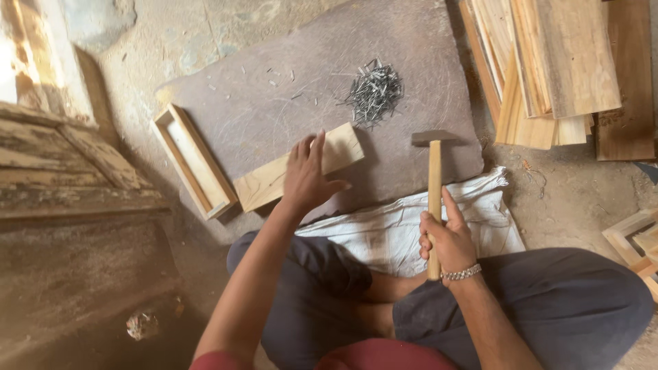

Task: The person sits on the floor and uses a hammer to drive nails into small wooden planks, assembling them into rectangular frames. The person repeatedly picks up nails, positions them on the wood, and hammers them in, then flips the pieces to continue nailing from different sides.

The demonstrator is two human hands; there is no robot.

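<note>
The wooden board (299, 166), lying on the grey slab (411, 147), is best pinned flat by the spread left hand (306, 176) while the hammer (434, 199) is gripped low by the right hand (449, 241).

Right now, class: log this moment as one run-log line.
left hand: flat on wooden board | right hand: gripping hammer | nail pile: beyond board

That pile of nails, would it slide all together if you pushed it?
Probably not. The pile of nails is loose thin pieces lying crisscross, so it would likely scatter. Some could roll on the flat stone slab. Sharp tips may prick the left hand.
</note>
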